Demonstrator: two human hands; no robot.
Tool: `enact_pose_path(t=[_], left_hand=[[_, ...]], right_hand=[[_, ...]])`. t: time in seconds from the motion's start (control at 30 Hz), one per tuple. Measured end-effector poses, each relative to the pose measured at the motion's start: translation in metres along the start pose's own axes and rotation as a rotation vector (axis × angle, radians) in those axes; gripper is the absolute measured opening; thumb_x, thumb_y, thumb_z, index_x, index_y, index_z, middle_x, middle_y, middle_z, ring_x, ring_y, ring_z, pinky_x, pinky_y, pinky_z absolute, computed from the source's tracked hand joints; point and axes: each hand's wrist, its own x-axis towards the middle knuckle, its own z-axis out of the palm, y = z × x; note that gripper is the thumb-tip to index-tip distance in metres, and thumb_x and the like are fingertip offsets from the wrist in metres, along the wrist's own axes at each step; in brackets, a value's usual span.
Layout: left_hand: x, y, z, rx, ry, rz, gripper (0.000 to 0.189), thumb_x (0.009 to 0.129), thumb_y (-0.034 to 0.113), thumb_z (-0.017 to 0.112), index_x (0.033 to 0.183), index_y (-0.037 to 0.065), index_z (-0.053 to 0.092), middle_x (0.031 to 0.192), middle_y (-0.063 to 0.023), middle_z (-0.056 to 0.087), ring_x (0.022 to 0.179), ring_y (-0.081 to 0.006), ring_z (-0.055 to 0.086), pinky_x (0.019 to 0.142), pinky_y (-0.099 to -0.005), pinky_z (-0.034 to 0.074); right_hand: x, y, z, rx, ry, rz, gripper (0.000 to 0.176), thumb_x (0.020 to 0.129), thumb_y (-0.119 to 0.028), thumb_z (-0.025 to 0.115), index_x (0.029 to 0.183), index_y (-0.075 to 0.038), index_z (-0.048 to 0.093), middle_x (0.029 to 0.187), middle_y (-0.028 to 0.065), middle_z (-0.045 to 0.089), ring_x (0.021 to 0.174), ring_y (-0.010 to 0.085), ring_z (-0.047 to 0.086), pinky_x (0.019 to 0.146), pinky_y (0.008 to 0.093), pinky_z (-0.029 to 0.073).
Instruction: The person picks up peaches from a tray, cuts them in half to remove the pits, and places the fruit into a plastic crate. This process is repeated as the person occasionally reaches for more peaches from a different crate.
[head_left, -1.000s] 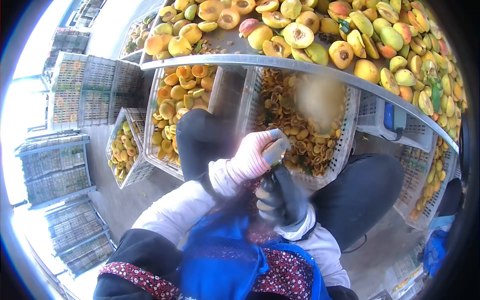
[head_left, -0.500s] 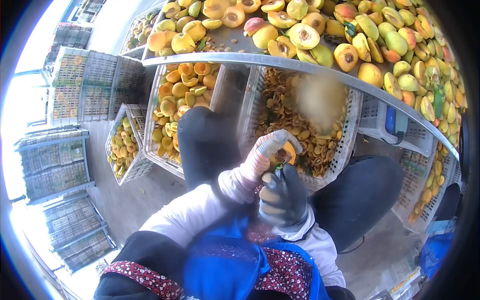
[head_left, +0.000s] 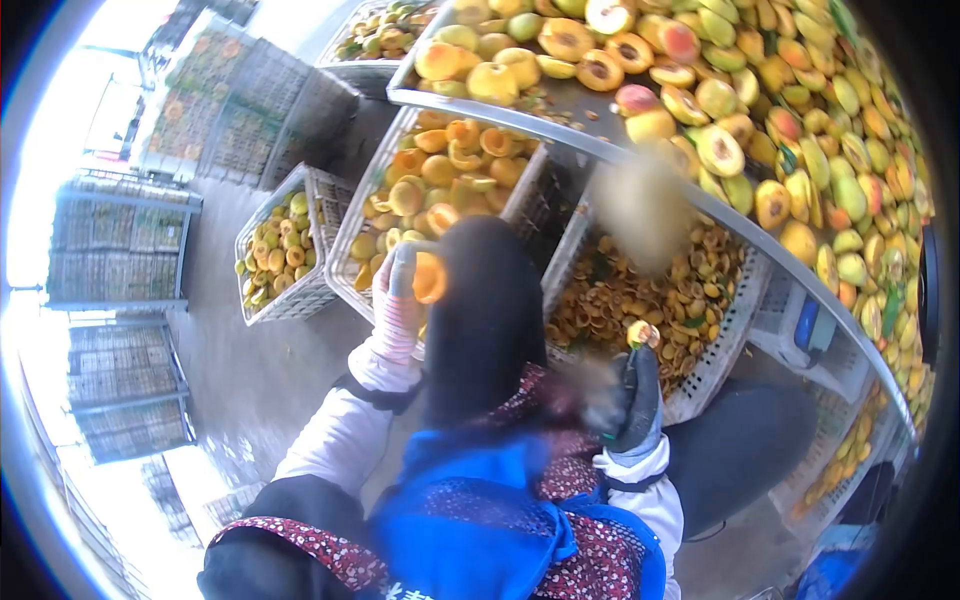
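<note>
My left hand (head_left: 393, 300), in a pale striped glove, pinches an orange peach half (head_left: 430, 278) with its cut face showing. It is at the near edge of a white crate (head_left: 342, 268) filled with yellow-orange fruit halves. My right hand (head_left: 632, 400), in a dark coated glove, is closed on a small peach scrap (head_left: 643, 334), pale orange with a green edge, at its fingertips. That hand is over the near side of a second crate (head_left: 712, 382) holding brownish fruit scraps. Any tool in the right hand cannot be made out.
A metal-edged table (head_left: 575, 137) heaped with whole and cut peaches curves across the front. A smaller fruit crate (head_left: 318, 275) stands on the floor to the left, with stacked crates (head_left: 125, 240) beyond. A blurred pale spot covers part of the view.
My hands were together over the scrap crate around one fruit. They have parted: the left moved left with a peach half, the right stayed near the scraps. The view has turned leftward.
</note>
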Motion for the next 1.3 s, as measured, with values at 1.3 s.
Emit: enact_pose_path(t=[1.3], left_hand=[[0.178, 0.075, 0.218, 1.486, -0.534, 0.546, 0.040, 0.078, 0.034, 0.066, 0.107, 0.006, 0.060, 0.098, -0.0145, 0.065, 0.092, -0.0316, 0.064, 0.076, -0.0413, 0.051]], right_hand=[[0.001, 0.007, 0.018, -0.431, 0.282, -0.109, 0.044, 0.090, -0.050, 0.057, 0.095, -0.006, 0.055, 0.056, 0.0010, 0.046, 0.042, 0.0112, 0.041, 0.039, 0.0241, 0.033]])
